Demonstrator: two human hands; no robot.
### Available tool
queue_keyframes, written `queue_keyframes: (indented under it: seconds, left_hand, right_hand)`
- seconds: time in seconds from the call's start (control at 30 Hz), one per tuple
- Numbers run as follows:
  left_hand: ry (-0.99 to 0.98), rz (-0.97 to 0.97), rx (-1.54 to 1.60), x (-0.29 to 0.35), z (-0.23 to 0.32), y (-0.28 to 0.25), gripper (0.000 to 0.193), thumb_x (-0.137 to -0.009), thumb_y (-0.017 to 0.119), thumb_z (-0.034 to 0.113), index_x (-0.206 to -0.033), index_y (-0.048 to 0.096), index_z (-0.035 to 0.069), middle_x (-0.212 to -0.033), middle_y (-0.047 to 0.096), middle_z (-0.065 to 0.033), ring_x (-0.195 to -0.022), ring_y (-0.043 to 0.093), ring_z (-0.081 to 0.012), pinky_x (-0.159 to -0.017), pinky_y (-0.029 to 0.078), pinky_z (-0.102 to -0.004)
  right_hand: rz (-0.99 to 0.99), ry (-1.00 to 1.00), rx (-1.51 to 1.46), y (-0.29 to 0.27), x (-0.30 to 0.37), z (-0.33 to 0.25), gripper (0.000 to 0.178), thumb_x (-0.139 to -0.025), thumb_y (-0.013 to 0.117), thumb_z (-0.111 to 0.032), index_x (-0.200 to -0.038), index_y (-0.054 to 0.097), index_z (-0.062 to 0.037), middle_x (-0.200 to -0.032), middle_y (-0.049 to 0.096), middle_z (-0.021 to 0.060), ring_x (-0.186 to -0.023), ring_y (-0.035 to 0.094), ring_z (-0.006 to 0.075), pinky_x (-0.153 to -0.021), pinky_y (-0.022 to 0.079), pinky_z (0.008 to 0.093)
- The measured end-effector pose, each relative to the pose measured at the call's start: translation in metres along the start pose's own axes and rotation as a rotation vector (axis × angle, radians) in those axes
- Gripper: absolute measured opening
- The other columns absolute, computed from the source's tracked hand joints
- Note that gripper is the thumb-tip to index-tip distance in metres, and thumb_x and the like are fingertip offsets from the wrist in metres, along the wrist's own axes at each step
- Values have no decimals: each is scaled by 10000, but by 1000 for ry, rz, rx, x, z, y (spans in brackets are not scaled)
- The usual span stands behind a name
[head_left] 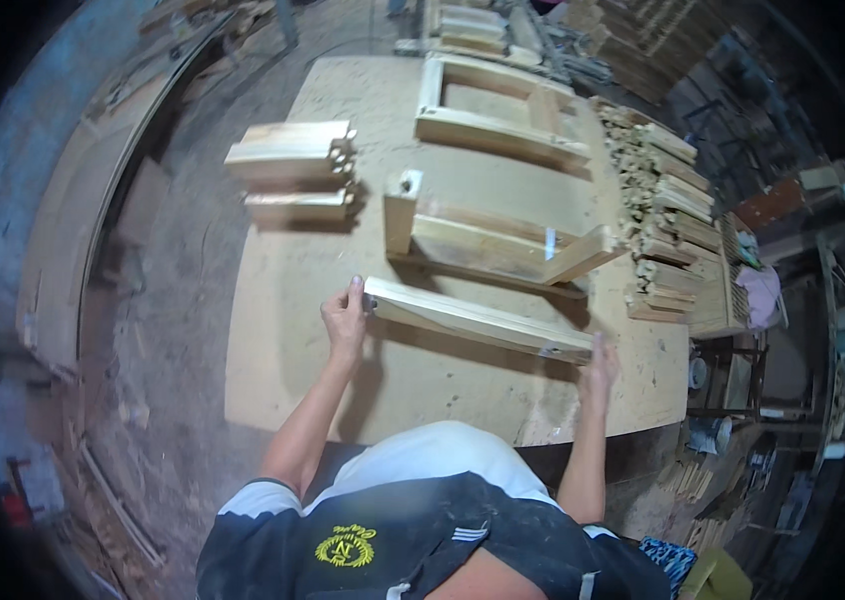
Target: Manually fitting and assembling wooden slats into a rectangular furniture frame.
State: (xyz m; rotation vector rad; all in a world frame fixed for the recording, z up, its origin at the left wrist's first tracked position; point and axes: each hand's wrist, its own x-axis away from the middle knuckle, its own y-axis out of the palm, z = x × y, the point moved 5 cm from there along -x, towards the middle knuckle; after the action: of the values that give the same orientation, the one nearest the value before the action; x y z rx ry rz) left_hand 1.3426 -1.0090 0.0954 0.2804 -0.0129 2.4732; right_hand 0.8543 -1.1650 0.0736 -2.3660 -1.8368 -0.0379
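My left hand [346,318] grips the left end of a long pale wooden rail [473,322], thumb on top. At its other end my right hand [598,372] is closed round the wood. The rail is held above the near part of the table and slopes down to the right. Dark spots, perhaps holes, mark its side near both ends. Just beyond it a partly assembled wooden frame [483,250] rests on the table, with one post [402,212] upright at its left and another piece [585,256] jutting out at its right.
A worktable [293,370] carries everything. Stacked short wooden pieces [293,155] lie at its left edge. A rectangular wooden frame [503,135] lies at the far side. Many sticks are piled in a heap [668,220] along the right edge. A long bench [93,190] runs along the left.
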Motion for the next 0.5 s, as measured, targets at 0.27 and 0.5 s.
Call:
queue_keyframes:
  seconds: [0.27,0.5]
  left_hand:
    - [583,-58,488,2,174,49,81,-894,710,19,-957,708,-31,-860,712,-54,-738,630,-74,-705,516,-211]
    - [604,-139,489,-76,177,86,148,-887,717,18,-1023,716,-41,-904,732,-75,-783,656,-81,-726,536,-212]
  right_hand:
    - [-106,-27,-519,-19,-59,-149,236,-847,662,-134,-1064,586,-81,-1065,634,82,-997,629,246,-909,513,416]
    - [-76,-302,-598,49,-120,-222,184,-783,610,-4,-957,594,-59,-936,633,85,-926,629,230,-869,520,381]
